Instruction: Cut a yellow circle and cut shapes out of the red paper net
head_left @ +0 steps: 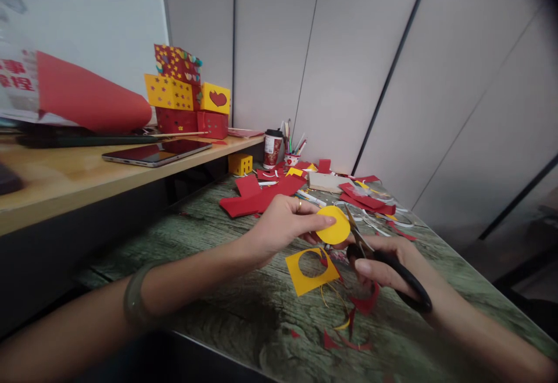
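Note:
Between thumb and fingers, my left hand (pixel 288 223) pinches a round yellow paper disc (pixel 335 231) above the table. My right hand (pixel 392 261) grips black-handled scissors (pixel 403 278), whose blades point up and touch or nearly touch the disc's right edge. Below the disc lies a yellow paper piece (pixel 300 281) with a round hole cut out of it. Thin yellow strips and red paper scraps (pixel 331 339) are scattered under my right hand, which partly hides some of them.
Red paper sheets (pixel 265 196), white strips and a light board (pixel 330 182) cover the back of the green wood-grain table (pixel 209 290). A lidded cup (pixel 272 149) and a pen holder (pixel 292 159) stand behind. On the left shelf are a tablet (pixel 157 153) and stacked decorated boxes (pixel 174 92).

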`<state>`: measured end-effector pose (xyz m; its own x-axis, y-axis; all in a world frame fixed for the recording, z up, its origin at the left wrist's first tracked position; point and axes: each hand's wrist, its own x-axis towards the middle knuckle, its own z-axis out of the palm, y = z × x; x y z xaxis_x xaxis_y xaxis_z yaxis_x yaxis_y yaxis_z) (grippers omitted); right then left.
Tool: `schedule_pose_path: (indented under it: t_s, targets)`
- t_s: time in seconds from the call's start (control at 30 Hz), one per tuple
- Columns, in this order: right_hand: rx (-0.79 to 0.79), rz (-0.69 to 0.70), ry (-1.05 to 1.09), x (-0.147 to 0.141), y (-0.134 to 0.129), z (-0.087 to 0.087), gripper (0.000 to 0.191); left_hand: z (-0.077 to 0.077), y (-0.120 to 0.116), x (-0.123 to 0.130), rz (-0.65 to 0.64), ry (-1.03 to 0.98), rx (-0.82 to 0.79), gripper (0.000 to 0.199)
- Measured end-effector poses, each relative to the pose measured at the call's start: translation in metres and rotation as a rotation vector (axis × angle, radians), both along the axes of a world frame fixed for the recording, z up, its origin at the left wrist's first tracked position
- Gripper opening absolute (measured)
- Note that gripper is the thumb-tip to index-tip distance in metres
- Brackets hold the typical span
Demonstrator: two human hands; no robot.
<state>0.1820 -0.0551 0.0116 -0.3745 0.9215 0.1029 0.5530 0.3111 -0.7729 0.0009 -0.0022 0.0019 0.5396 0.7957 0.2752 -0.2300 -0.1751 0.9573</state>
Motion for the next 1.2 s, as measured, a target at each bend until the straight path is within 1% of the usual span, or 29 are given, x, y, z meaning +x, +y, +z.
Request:
schedule_pose_path:
  t_s: [0.2,0.4,0.63,0.8,0.93,1.03,1.2]
  targets:
    - [-0.013,-0.018,-0.015,-0.0025,0.0004,-0.0008,0.033,0.0008,-0.0016,-0.0007,0.0,0.034,0.008,0.009]
    - [-0.009,-0.017,0.035,-0.0036,-0.0005,0.0005,0.03,0.0004,-0.0008,-0.0006,0.007,0.032,0.002,0.008]
    - [-0.006,-0.013,-0.025,0.001,0.0035,-0.0048,0.028,0.0008,-0.0006,0.0004,0.024,0.04,-0.012,0.008]
    - [0.041,-0.045,-0.048,0.0016,0.0028,-0.0056,0.022,0.0006,-0.0014,0.0001,0.019,0.034,-0.021,0.007]
    - [0.063,-0.079,-0.056,-0.0008,0.0007,-0.0035,0.025,-0.0003,-0.001,0.0001,0.013,0.012,-0.023,0.007]
    - [0.064,-0.075,-0.055,-0.0021,-0.0002,-0.0029,0.026,-0.0007,-0.0007,0.0,0.002,-0.002,-0.019,0.007]
    - [0.062,-0.094,-0.081,0.0015,0.0015,-0.0078,0.024,-0.0001,-0.0001,-0.0003,0.009,0.013,-0.02,0.006]
